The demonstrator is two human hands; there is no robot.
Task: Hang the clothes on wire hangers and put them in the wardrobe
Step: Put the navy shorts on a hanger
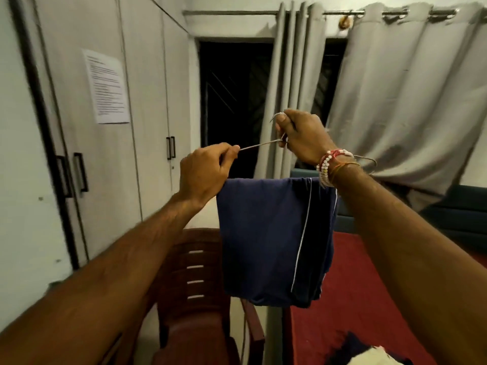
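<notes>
- The wire hanger (259, 145), draped with navy trousers (263, 238), is pinched by the left hand (203, 172) and gripped by the right hand (303, 138).
- A closed wardrobe (105, 167) is seen at left, a chair (195, 272) and a bed (355, 299) below.

A thin grey wire hanger (259, 145) is held up in mid-air. Its hook curls out above the right hand (300, 138), which grips the neck, while the left hand (203, 172) pinches one sloping arm. A folded navy-blue garment with thin white piping (263, 238) hangs doubled over the lower bar, straight down. The pale grey wardrobe with black handles (147, 101) stands to the left, doors closed
</notes>
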